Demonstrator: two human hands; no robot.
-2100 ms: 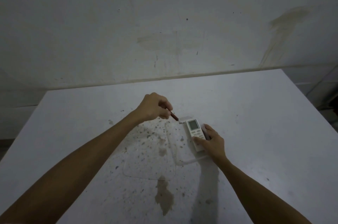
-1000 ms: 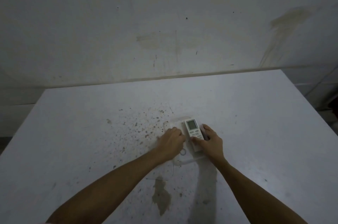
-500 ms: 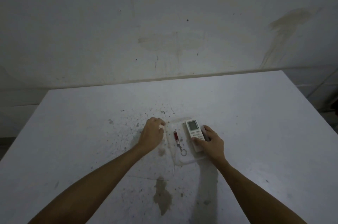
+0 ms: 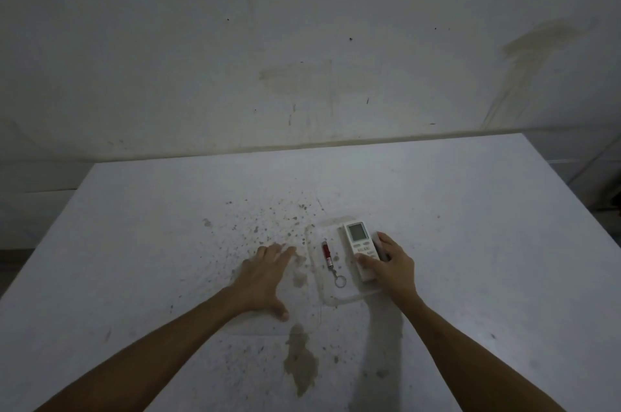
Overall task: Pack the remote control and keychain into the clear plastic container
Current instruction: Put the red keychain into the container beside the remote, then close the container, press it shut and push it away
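**Both items in the tray, lid not yet on**

The remote control (image 4: 361, 250) lies face up along the right side of the clear plastic container (image 4: 331, 298), display end pointing away, and the keychain (image 4: 331, 260) sits just to its left in the same tray, red barrel up top, ring toward the near edge. So the packing proper looks done, going by how things lie

The right hand (image 4: 391, 265) rests on the lower end of the remote, thumb across the buttons and fingers (image 4: 381, 240) down its right edge, lightly curled around it, a steadying hold more than a carry. The left hand (image 4: 265, 277) is spread flat and wide, holding nothing, palm down on what appears to be the clear lid (image 4: 304, 327), a faint see-through sheet lying on the stained table (image 4: 470, 243) just left of the tray

What is left, by my reading: lift that lid, bring it over and close the container, with the right hand letting go of the remote first
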